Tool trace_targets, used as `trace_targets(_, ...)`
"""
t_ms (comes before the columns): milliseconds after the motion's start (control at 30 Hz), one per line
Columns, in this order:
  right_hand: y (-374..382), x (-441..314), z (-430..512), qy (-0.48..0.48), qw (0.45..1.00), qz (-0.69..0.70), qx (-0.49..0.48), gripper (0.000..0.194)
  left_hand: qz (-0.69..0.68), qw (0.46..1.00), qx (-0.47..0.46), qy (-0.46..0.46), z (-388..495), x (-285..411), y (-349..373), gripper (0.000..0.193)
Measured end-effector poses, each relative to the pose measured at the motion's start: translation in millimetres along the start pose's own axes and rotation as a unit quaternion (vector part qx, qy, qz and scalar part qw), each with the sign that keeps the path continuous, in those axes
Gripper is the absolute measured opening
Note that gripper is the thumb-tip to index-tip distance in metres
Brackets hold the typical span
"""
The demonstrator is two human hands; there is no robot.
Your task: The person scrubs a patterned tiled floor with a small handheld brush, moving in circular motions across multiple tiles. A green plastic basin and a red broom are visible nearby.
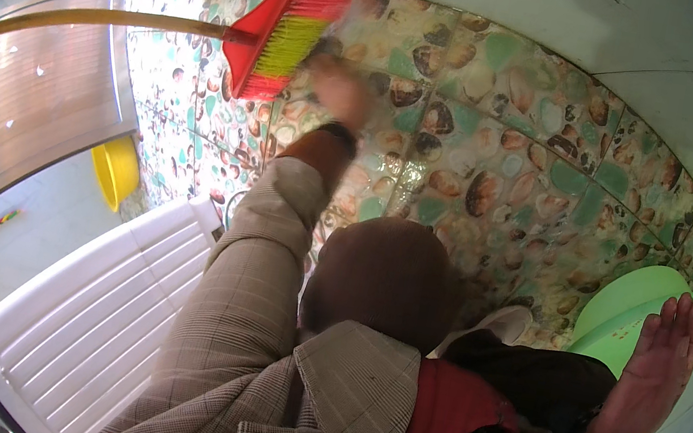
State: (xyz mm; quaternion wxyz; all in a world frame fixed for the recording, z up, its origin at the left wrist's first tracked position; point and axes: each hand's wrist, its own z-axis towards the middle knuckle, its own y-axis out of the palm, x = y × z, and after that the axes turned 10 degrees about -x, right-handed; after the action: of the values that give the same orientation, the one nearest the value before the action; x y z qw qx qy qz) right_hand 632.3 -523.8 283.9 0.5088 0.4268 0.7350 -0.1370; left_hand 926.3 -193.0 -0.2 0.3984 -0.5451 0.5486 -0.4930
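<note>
My left hand (342,93) reaches out low over pebble-patterned tiles (457,159), below a dark band at the wrist. It is blurred, and a dark patch by its fingers is too smeared to name. Just beyond it lies a broom head (293,38) with red and yellow-green bristles on a wooden handle (119,17). My right hand (653,381) is raised at the far right, palm bare and fingers extended close together. It holds nothing and overlaps a light green plastic basin (604,305) in the picture. A plaid sleeve (254,283) covers my left arm.
A white slatted plastic chair (93,312) stands at the lower left, near a yellow tub (116,170) and a brown door panel (45,101). A rounded brown shape (383,283), perhaps my knee, blocks the centre. Pale walls (523,3) bound the tiles, which shine in places.
</note>
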Motion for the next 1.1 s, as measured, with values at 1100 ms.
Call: trace_targets(1100,-88.2,-60.9,-48.9,-0.144,0.97,0.108,0.164,0.038,0.221,0.689,-0.163,0.671,-95.1,285.4,29.5,0.063)
